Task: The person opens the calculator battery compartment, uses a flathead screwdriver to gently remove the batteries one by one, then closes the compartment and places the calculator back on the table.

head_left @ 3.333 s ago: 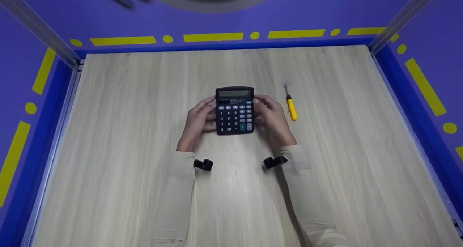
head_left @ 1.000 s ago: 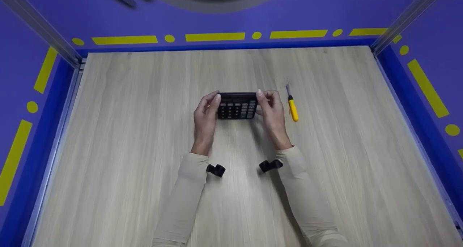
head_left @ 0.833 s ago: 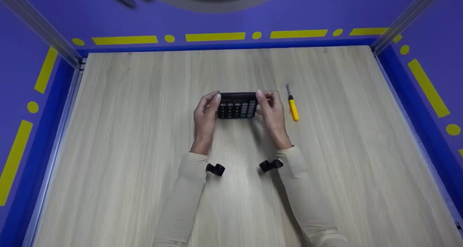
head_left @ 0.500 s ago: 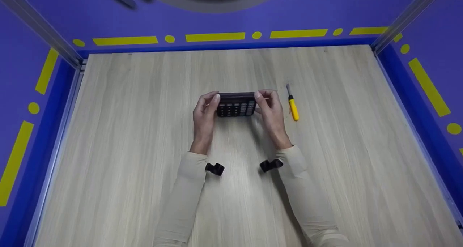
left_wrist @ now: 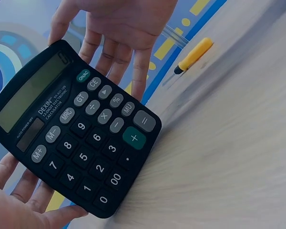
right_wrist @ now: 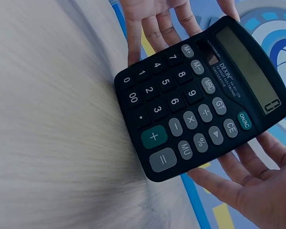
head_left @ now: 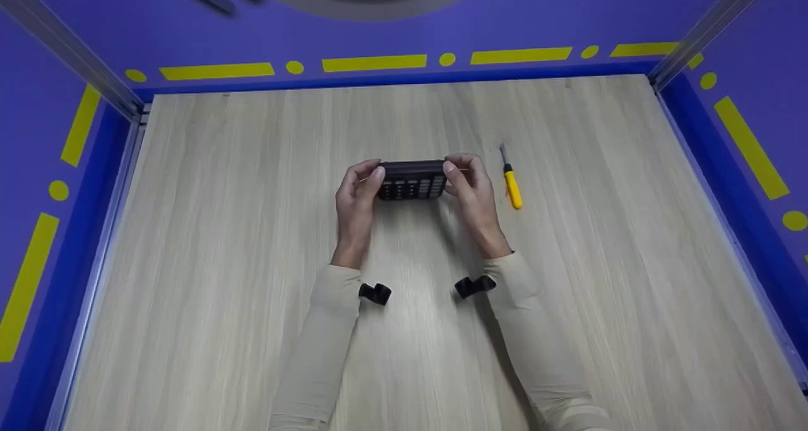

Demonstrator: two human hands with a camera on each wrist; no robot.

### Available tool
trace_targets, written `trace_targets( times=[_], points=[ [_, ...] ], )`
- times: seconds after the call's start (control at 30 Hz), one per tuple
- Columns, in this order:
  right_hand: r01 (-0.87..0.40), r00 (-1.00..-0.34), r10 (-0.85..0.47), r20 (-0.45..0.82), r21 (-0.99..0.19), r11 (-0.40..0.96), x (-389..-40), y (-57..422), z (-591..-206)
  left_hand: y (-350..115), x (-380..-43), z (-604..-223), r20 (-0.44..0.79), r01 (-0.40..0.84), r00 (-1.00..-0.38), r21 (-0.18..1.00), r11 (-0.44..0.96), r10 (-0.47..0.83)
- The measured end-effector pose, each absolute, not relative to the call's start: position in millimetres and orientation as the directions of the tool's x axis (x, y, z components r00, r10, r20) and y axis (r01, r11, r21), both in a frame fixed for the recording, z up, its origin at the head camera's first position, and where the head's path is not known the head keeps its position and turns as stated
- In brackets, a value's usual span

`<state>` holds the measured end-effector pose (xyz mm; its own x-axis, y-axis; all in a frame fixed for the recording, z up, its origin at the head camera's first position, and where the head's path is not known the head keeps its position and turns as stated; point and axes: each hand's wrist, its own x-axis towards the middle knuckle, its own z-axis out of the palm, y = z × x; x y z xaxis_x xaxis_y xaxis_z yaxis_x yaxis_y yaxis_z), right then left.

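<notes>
Calculator (head_left: 411, 180) now tips steeper than before, its display (left_wrist: 34, 91) unreadable from the head view; left hand (head_left: 356, 205) and right hand (head_left: 476, 200) grip its sides, neither free.

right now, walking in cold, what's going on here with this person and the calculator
A person holds a black calculator with both bare hands, the left hand at one side and the right hand at the other. It is tilted up, keys facing the person, and its display shows a 0. Whether its lower edge touches the table is hard to tell. A yellow-handled tool lies on the table beyond the right hand, untouched.
</notes>
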<state>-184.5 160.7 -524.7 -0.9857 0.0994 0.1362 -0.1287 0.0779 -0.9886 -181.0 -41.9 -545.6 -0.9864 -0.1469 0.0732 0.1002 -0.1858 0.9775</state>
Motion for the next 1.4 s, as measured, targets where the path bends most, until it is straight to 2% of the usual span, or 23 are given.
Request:
trace_targets(
  times=[0.23, 0.5, 0.67, 0.93, 1.17, 1.4],
  points=[
    [-0.11, -0.987, 0.109, 0.117, -0.992, 0.067, -184.4, 161.1, -525.4, -42.8, -181.8, -543.4, 0.06, 0.085, -0.99, 0.975, -0.205, -0.124],
    [-0.052, -0.995, 0.08, 0.056, -0.997, 0.052, -185.0, 166.4, -523.8, -51.3, -182.7, -535.7, -0.018, -0.004, -0.997, 0.985, -0.175, -0.081],
    [-0.014, -0.999, 0.046, 0.02, -0.993, 0.117, -184.8, 171.4, -519.0, -55.1, -181.5, -532.3, -0.049, -0.043, -0.996, 0.995, -0.088, -0.069],
    [0.032, -0.999, 0.018, -0.028, -0.931, 0.363, -183.4, 178.5, -508.4, -60.8, -181.0, -526.1, -0.057, -0.065, -0.995, 0.992, 0.109, -0.076],
    [0.048, -0.999, 0.0, -0.052, -0.915, 0.401, -182.0, 181.3, -503.2, -63.1, -179.7, -520.6, -0.095, -0.102, -0.994, 0.983, 0.152, -0.054],
    [0.006, -1.0, -0.008, -0.01, -0.918, 0.396, -181.2, 180.2, -503.2, -63.3, -178.7, -517.8, -0.064, -0.071, -0.997, 0.985, 0.159, -0.047]
  ],
)
